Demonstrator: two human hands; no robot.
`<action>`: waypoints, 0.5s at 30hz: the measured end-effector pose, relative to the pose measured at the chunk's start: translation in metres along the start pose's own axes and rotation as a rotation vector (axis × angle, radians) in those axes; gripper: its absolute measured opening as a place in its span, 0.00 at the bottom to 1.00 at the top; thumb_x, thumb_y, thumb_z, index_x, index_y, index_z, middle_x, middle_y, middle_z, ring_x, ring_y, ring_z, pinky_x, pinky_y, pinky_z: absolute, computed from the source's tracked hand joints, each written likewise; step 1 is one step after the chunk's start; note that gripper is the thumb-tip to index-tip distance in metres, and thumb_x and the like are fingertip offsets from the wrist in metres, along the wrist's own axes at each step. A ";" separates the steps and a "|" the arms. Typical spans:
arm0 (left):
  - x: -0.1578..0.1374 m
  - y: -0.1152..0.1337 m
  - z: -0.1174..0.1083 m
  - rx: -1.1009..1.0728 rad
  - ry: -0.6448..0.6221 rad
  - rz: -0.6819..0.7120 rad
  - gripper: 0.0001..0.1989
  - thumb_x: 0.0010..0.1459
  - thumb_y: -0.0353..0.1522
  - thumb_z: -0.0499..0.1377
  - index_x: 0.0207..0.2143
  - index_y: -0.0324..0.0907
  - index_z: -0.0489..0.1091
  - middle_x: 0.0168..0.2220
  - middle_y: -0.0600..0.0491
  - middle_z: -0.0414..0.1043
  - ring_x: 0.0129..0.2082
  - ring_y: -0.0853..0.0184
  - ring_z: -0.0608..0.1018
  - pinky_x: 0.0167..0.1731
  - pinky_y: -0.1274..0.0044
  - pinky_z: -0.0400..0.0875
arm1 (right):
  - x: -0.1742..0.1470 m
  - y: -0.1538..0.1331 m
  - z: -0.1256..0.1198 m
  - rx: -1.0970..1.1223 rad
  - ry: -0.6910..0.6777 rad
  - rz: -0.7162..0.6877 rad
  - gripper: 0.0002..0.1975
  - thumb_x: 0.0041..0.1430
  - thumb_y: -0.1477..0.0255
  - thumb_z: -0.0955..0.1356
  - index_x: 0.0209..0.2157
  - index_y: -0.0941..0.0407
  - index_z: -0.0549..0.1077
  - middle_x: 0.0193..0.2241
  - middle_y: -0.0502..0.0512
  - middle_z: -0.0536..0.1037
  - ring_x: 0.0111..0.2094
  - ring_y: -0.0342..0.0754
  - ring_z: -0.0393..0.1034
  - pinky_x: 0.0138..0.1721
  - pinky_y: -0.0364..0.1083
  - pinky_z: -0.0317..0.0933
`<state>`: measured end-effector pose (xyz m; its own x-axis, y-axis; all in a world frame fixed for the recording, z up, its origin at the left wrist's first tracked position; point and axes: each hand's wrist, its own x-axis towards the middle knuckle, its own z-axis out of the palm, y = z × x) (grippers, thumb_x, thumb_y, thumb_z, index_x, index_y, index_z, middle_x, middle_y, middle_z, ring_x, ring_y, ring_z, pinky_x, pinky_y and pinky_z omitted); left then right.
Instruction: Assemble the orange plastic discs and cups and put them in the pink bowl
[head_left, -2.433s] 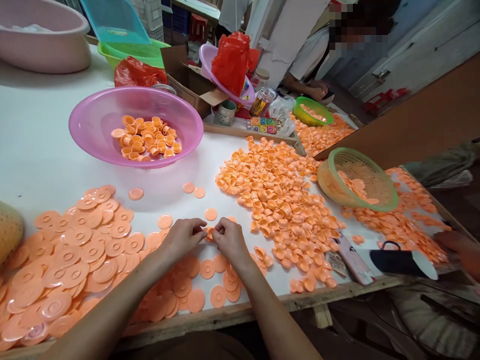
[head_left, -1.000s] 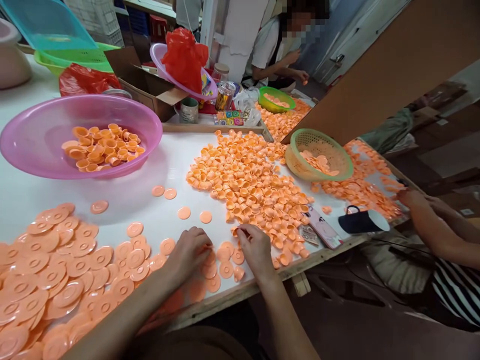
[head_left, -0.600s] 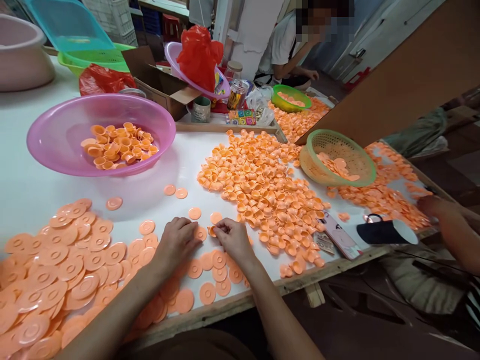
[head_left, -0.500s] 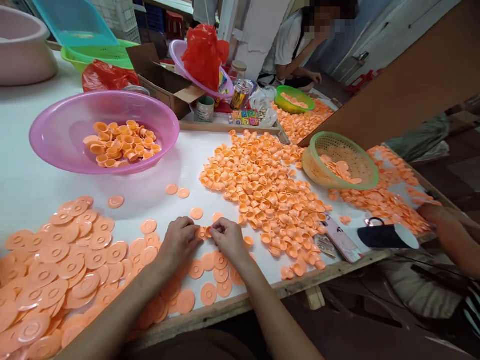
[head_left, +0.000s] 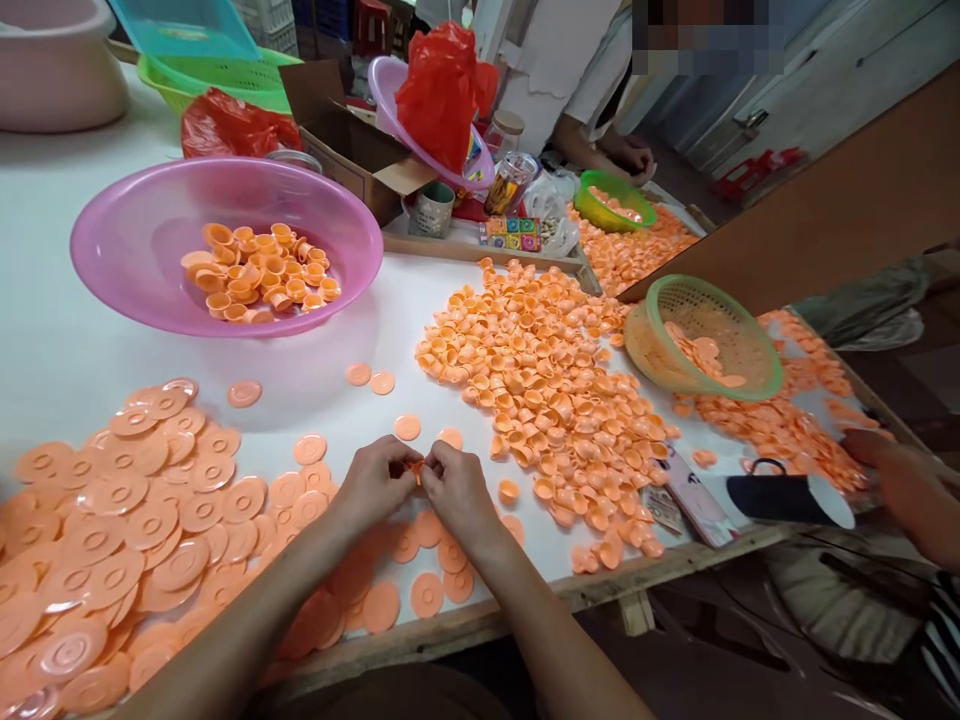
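My left hand (head_left: 381, 480) and my right hand (head_left: 457, 485) meet above the table's near side, fingertips pinched together on a small orange plastic piece (head_left: 416, 467). Fingers cover most of that piece, so its exact shape is hidden. Left of my hands spreads a heap of flat orange toy saucers (head_left: 142, 510), each with a ring in the middle. To their right lies a large pile of small orange toy cups (head_left: 540, 385). A purple basin (head_left: 112, 240) behind my left hand holds several cups, some with saucers at their bases. A few loose saucers (head_left: 407, 427) lie just beyond my fingers.
A green-rimmed basket (head_left: 652, 350) with orange discs stands right of the cups. A phone (head_left: 694, 495) and a dark mug (head_left: 780, 497) lie near the front edge. At far right a co-worker's hand (head_left: 874, 450) touches orange pieces. Behind stand a cardboard box (head_left: 337, 150) and a red bag (head_left: 439, 95).
My hands have drawn closer together, and the orange piece between them is now more covered by fingers. The whole view has shifted slightly, so the table's contents appear further right.
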<state>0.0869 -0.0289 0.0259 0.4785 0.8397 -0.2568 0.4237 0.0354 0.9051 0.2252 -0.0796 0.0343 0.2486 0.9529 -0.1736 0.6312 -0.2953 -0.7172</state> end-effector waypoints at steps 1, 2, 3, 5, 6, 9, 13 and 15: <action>0.001 0.002 0.001 -0.017 -0.003 -0.047 0.10 0.47 0.27 0.57 0.32 0.42 0.77 0.31 0.54 0.74 0.30 0.67 0.75 0.31 0.75 0.69 | 0.000 0.000 0.000 0.004 -0.003 -0.001 0.10 0.51 0.82 0.64 0.21 0.55 0.62 0.18 0.46 0.69 0.22 0.42 0.62 0.25 0.40 0.50; 0.001 0.003 0.002 -0.023 0.005 -0.089 0.10 0.47 0.28 0.58 0.32 0.42 0.77 0.31 0.54 0.75 0.30 0.67 0.76 0.31 0.75 0.69 | 0.000 0.000 0.000 0.009 -0.008 0.000 0.10 0.51 0.82 0.64 0.21 0.55 0.61 0.18 0.46 0.68 0.22 0.42 0.62 0.25 0.40 0.50; 0.002 0.005 0.003 -0.020 0.021 -0.121 0.09 0.47 0.29 0.58 0.31 0.42 0.77 0.30 0.54 0.74 0.30 0.66 0.76 0.31 0.75 0.69 | 0.000 -0.001 -0.001 0.010 -0.013 0.001 0.10 0.51 0.82 0.64 0.22 0.54 0.61 0.18 0.46 0.68 0.22 0.42 0.61 0.25 0.40 0.49; 0.003 0.007 0.006 0.004 0.057 -0.152 0.06 0.47 0.29 0.58 0.27 0.42 0.75 0.28 0.54 0.73 0.29 0.66 0.75 0.30 0.75 0.67 | 0.002 -0.001 -0.003 -0.006 -0.033 0.000 0.10 0.51 0.81 0.64 0.22 0.54 0.60 0.18 0.46 0.68 0.22 0.42 0.61 0.25 0.40 0.49; 0.004 0.007 0.007 0.013 0.068 -0.156 0.06 0.47 0.28 0.57 0.25 0.41 0.74 0.27 0.55 0.72 0.28 0.67 0.75 0.29 0.75 0.67 | 0.002 -0.001 -0.004 -0.019 -0.047 -0.004 0.11 0.51 0.81 0.63 0.21 0.54 0.60 0.18 0.46 0.68 0.22 0.42 0.61 0.25 0.40 0.49; 0.004 0.004 0.009 0.011 0.088 -0.111 0.06 0.48 0.28 0.57 0.22 0.41 0.72 0.25 0.56 0.70 0.26 0.69 0.73 0.27 0.77 0.64 | 0.001 -0.002 -0.002 -0.036 -0.062 -0.026 0.11 0.52 0.81 0.63 0.21 0.54 0.59 0.18 0.46 0.67 0.21 0.42 0.60 0.25 0.41 0.49; -0.002 -0.006 0.013 0.021 0.157 0.056 0.08 0.53 0.30 0.56 0.26 0.42 0.75 0.27 0.56 0.71 0.28 0.70 0.73 0.29 0.78 0.65 | -0.007 -0.002 0.010 0.028 0.066 -0.030 0.09 0.57 0.78 0.62 0.24 0.54 0.61 0.20 0.47 0.67 0.22 0.42 0.60 0.25 0.41 0.52; -0.004 -0.008 0.016 0.048 0.165 0.067 0.08 0.52 0.30 0.56 0.25 0.42 0.75 0.27 0.55 0.71 0.28 0.70 0.73 0.28 0.78 0.65 | -0.008 -0.001 0.012 0.088 0.068 -0.004 0.08 0.56 0.77 0.62 0.24 0.54 0.63 0.20 0.47 0.69 0.22 0.43 0.62 0.26 0.41 0.54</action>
<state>0.0938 -0.0413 0.0146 0.3755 0.9171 -0.1336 0.4333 -0.0464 0.9000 0.2143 -0.0858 0.0282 0.2973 0.9463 -0.1269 0.5656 -0.2816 -0.7751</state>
